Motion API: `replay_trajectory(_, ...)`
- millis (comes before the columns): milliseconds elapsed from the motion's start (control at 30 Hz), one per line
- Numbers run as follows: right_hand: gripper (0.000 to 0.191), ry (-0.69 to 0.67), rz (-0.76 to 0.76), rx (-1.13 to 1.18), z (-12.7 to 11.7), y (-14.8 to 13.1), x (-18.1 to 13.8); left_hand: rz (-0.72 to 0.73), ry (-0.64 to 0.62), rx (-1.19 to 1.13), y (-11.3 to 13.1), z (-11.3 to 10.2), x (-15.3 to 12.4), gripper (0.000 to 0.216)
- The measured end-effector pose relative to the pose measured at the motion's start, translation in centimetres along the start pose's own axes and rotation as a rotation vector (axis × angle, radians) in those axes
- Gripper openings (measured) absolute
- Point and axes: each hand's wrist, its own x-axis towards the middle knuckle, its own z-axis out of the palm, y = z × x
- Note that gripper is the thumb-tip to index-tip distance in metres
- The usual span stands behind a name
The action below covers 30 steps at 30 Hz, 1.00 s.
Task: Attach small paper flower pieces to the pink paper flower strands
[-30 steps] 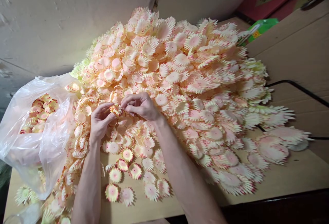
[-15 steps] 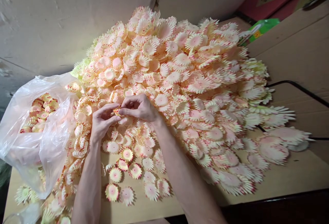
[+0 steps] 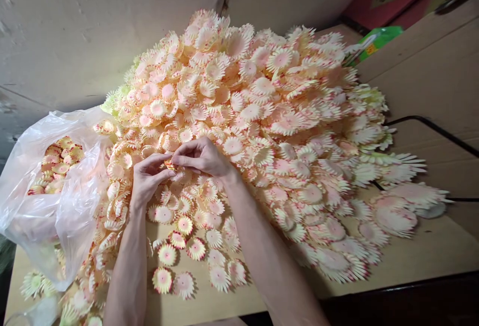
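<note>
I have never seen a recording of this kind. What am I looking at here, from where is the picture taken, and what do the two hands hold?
There is no machine here: a person works with two bare hands, and the camera sits on that person's head, looking forward and down. So the two arms entering from the bottom edge are the wearer's own. The left hand and the right hand meet, and their fingertips pinch one small flower piece between them. Around them, a big pile of cream and pink flower pieces covers much of the wooden table. At the left lies a clear plastic bag with more such pieces inside. A green packet and a black cable are at the right.
</note>
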Motion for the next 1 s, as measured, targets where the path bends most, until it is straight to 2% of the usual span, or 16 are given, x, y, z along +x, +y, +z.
replay_trajectory(167, 0.033, -0.020, 0.011, 0.015, -0.2, 0.0, -0.1, -0.018, 0.012, -0.038, -0.2, -0.2, -0.1, 0.039)
replay_trajectory(300, 0.030, -0.040, -0.021, -0.004, -0.6, 0.3, -0.1, -0.031, 0.078, -0.069, -0.3, -0.3, -0.2, 0.039)
replay_trajectory(433, 0.030, 0.000, -0.028, -0.002, -0.7, 0.6, 0.2, -0.026, 0.120, -0.127, -0.3, -0.2, -0.1, 0.038)
replay_trajectory(767, 0.027, 0.019, -0.039, -0.069, -0.8, 0.7, 0.2, -0.031, 0.043, 0.078, -0.4, -0.2, -0.3, 0.038)
replay_trajectory(1000, 0.032, -0.012, -0.056, -0.063, -0.8, 0.5, 0.1, -0.007, 0.013, 0.078, 0.1, 0.3, -0.2, 0.036)
